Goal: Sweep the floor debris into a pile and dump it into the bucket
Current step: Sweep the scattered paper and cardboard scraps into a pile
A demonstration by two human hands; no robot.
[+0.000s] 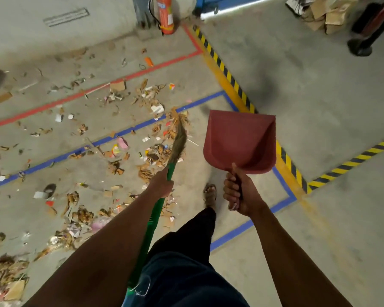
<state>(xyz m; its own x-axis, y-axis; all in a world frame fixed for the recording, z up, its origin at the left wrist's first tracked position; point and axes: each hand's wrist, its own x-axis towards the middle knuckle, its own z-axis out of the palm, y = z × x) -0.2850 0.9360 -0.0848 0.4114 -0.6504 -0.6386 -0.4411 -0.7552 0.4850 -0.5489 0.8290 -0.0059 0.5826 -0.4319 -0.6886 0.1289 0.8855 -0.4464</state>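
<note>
Head view: two hands, one broom, one dustpan. The left hand (162, 185) has its grip closed round the green handle of the broom (178, 140), whose brown bristles rest on the floor among the debris (151, 151). The right hand (238, 191) has its grip closed round the handle of the red dustpan (239, 140), held above the floor with its open mouth pointing away. The debris, too many scraps of cardboard and paper to count, lies scattered across the concrete floor (319, 96) to the left, over one red tape line (98, 87) and one blue tape line (129, 129). One fire extinguisher (165, 14) stands by the far wall. Yellow-and-black hazard tape (231, 78) runs to the right. One sandalled foot (210, 193) shows between the hands.
</note>
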